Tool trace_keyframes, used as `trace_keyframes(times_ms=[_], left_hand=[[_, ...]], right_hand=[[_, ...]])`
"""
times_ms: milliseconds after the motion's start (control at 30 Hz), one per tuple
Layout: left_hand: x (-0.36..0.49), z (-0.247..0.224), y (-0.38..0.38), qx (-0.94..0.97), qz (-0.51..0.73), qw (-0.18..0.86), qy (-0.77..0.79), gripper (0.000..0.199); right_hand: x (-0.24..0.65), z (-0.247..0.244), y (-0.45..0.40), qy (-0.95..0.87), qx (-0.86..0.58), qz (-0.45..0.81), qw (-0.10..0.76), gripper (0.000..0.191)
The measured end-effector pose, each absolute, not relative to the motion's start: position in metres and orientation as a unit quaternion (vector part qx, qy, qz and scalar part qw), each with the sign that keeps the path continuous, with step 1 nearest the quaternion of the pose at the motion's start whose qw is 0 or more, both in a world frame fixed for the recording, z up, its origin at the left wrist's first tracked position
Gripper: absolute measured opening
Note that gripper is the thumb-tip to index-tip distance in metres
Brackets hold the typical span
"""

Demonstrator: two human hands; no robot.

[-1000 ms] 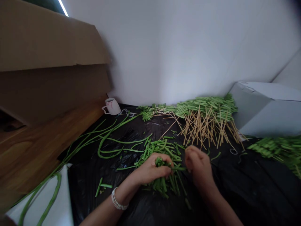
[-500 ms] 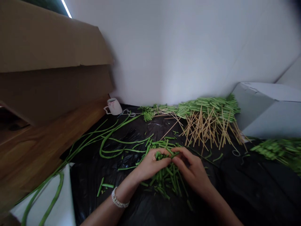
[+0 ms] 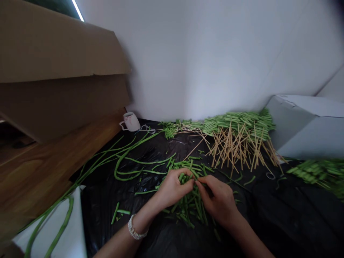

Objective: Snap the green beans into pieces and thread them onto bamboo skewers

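Observation:
Over a heap of cut green bean pieces [image 3: 185,208], both my hands meet fingertip to fingertip. My left hand [image 3: 177,186], with a beaded bracelet [image 3: 134,229] on its wrist, is closed around some green bean pieces; their ends show above the thumb. My right hand [image 3: 219,197] pinches a green bean piece close to the left fingertips, most of it hidden by the fingers. Long uncut yardlong beans [image 3: 123,157] trail over the black plastic sheet [image 3: 107,193] to the left. Skewered bean pieces [image 3: 236,122] lie stacked at the back, their bare wooden sticks [image 3: 231,147] pointing toward me.
A cardboard box [image 3: 67,53] looms at the left over a wooden surface [image 3: 61,157]. A white mug [image 3: 130,122] stands by the wall. At the right are a white box [image 3: 301,122] and more skewered beans [image 3: 319,172]. Two loose bean pieces [image 3: 115,213] lie left of the heap.
My right fingers have closed in tighter by the left fingertips, and the bean piece that stuck out between the hands now shows less. The left hand has barely moved.

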State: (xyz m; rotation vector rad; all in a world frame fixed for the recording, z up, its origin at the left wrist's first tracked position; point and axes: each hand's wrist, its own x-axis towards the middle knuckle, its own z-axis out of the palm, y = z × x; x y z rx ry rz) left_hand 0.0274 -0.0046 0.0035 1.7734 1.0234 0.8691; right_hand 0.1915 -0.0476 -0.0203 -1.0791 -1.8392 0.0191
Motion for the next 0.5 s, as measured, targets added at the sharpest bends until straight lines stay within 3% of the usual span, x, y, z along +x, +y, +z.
trace_keyframes(times_ms=[67, 167, 267, 367, 500], left_hand=[[0.032, 0.002, -0.008, 0.679, 0.384, 0.469, 0.416, 0.007], [0.04, 0.002, -0.015, 0.571, 0.406, 0.593, 0.396, 0.009], [0.042, 0.004, -0.017, 0.498, 0.388, 0.689, 0.357, 0.01], [0.035, 0.004, -0.014, 0.498, 0.355, 0.72, 0.327, 0.012], [0.022, -0.001, -0.007, 0.504, 0.299, 0.765, 0.265, 0.021]], right_hand=[[0.188, -0.022, -0.049, -0.755, -0.434, -0.048, 0.489, 0.007], [0.183, -0.023, -0.052, -0.737, -0.435, -0.111, 0.506, 0.009], [0.181, -0.02, -0.057, -0.718, -0.433, -0.112, 0.533, 0.01], [0.182, -0.013, -0.062, -0.707, -0.43, 0.063, 0.559, 0.007], [0.184, -0.007, -0.065, -0.561, -0.402, 0.483, 0.539, 0.019]])
